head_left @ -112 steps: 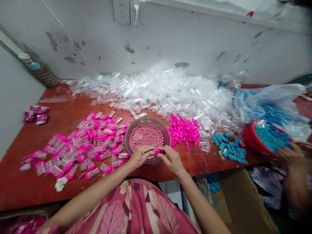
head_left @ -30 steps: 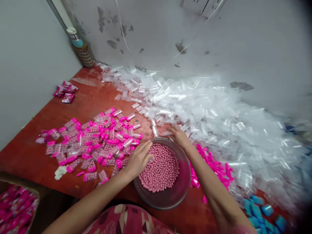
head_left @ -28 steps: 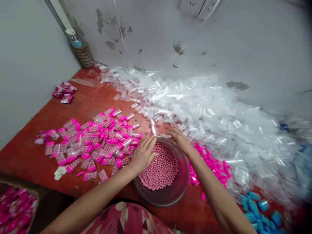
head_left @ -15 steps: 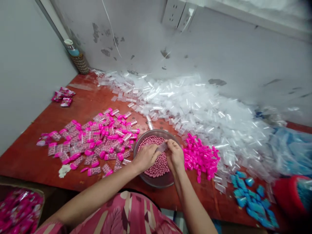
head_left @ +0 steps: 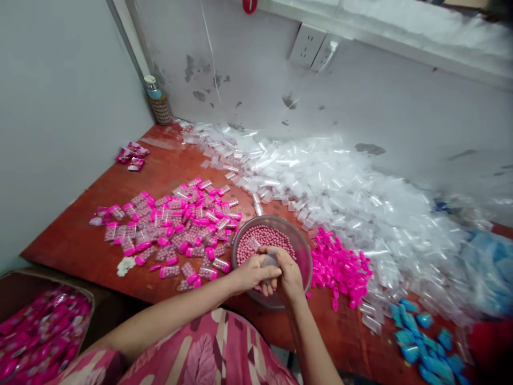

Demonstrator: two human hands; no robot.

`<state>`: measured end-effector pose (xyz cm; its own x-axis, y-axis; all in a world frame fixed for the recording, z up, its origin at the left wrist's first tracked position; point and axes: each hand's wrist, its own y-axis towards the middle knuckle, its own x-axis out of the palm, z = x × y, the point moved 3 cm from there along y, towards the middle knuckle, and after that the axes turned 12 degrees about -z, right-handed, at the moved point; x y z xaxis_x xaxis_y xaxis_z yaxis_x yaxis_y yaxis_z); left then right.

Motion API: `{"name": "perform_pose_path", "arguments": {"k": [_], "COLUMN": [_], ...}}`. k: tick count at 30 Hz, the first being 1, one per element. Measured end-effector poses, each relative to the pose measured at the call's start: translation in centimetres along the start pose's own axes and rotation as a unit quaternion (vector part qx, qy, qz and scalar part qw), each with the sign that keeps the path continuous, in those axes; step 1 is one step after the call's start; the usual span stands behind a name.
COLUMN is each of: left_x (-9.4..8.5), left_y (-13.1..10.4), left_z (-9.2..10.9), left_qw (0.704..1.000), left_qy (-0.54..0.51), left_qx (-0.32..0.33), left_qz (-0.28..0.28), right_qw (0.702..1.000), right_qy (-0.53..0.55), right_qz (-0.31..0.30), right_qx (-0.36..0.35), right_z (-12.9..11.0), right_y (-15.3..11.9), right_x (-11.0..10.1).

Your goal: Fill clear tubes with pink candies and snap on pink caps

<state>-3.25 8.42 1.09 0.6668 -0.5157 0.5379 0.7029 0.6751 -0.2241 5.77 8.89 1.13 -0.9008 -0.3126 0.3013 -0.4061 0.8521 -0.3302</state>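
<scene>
My left hand [head_left: 253, 274] and my right hand [head_left: 290, 274] meet over a metal bowl [head_left: 308, 251] of small pink beads [head_left: 270, 233]. Between them is a small clear plastic bottle [head_left: 270, 260], gripped by both hands and partly covered by the fingers. A second clear piece [head_left: 254, 243] shows just beyond my left fingers; whether it is held or lies on the beads I cannot tell. Left of the bowl lie many bead-filled bottles with pink caps [head_left: 176, 224]. Loose bright pink caps [head_left: 340, 267] are heaped against the bowl's right side.
A long pile of clear empty bottles [head_left: 320, 171] runs along the wall. Blue pieces [head_left: 425, 337] and a blue plastic bag [head_left: 492, 267] lie at right. A box of pink packets [head_left: 44, 331] stands lower left. A flask [head_left: 158, 101] stands in the far corner.
The view has shifted, so the table appears further right. My hands have come closer together and lower over the bowl, the fingers now wrapping more of the clear bottle.
</scene>
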Motion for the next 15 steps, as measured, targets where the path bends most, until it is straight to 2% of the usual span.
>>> {"name": "perform_pose_path", "arguments": {"k": [2,5,6,8,10,11,12,13,15], "left_x": [1.1,2.7,2.9,2.0,0.0,-1.1,-2.2,-3.3,-4.9], "left_y": [-1.0,-2.5,-2.7,-2.2,-0.5,0.6,1.7,2.7,4.3], "left_z": [-1.1,-3.3,-3.9,-4.1,-2.9,-1.9,-0.8,0.4,2.7], "left_qw": [0.999,0.990,0.986,0.989,0.994,0.989,0.980,0.965,0.924], "left_qy": [0.019,0.002,-0.007,0.009,0.080,0.132,0.187,0.247,0.354], "left_qx": [-0.028,-0.122,-0.145,-0.128,-0.074,-0.058,-0.043,-0.022,0.013], "left_qz": [0.011,-0.064,-0.086,-0.067,-0.006,0.017,0.044,0.084,0.140], "right_qw": [0.998,0.973,0.962,0.964,0.983,0.985,0.975,0.951,0.874], "right_qy": [0.034,0.118,0.126,0.065,-0.057,-0.126,-0.212,-0.308,-0.481], "right_qz": [0.048,0.144,0.176,0.207,0.158,0.113,0.064,0.020,-0.036], "right_qx": [-0.027,-0.133,-0.163,-0.153,-0.070,-0.029,0.004,0.027,0.054], "right_z": [-0.7,-2.2,-2.5,-2.0,-0.1,1.2,2.4,3.6,5.5], "right_y": [-0.1,0.3,0.5,0.9,1.5,1.7,1.9,2.1,2.4], "right_x": [-0.3,-3.1,-4.4,-6.9,-8.3,-8.6,-8.6,-8.6,-8.5]}}
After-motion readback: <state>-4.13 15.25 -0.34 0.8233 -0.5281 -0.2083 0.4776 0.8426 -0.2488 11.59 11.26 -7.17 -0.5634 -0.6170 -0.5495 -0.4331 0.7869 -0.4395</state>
